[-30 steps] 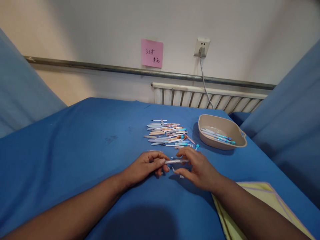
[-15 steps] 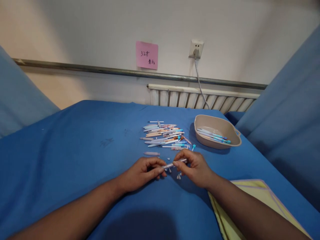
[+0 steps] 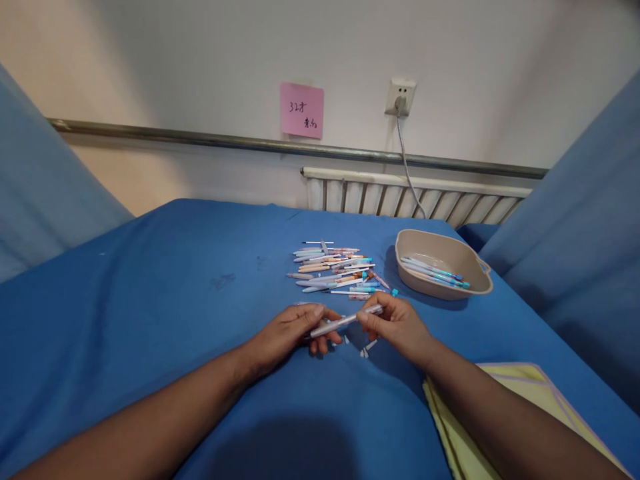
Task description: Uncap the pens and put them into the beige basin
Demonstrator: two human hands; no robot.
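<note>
A pale pinkish-white pen (image 3: 331, 327) is pinched near its upper right end between the thumb and fingers of my right hand (image 3: 396, 327). Its left end lies across my left hand (image 3: 293, 330), whose fingers are apart and slightly curled beneath it. My left thumb is off the barrel. Under and between the hands, several small white pieces (image 3: 365, 353) lie on the blue cloth. Beyond them is a pile of pens and refills (image 3: 333, 270) in pastel, orange and blue tones. Another pen lies behind my left hand, mostly hidden.
A beige plastic basket (image 3: 435, 291) with several assembled pens inside stands at the right. A folded yellow cloth (image 3: 520, 393) lies under my right forearm. Blue cloth (image 3: 150, 287) covers the table. Behind are a metal rail (image 3: 225, 145), a radiator (image 3: 370, 197) and blue curtains.
My left thumb has come off the pen and its fingers have spread. My right hand has tipped the pen's right end upward. The view has turned slightly left.
</note>
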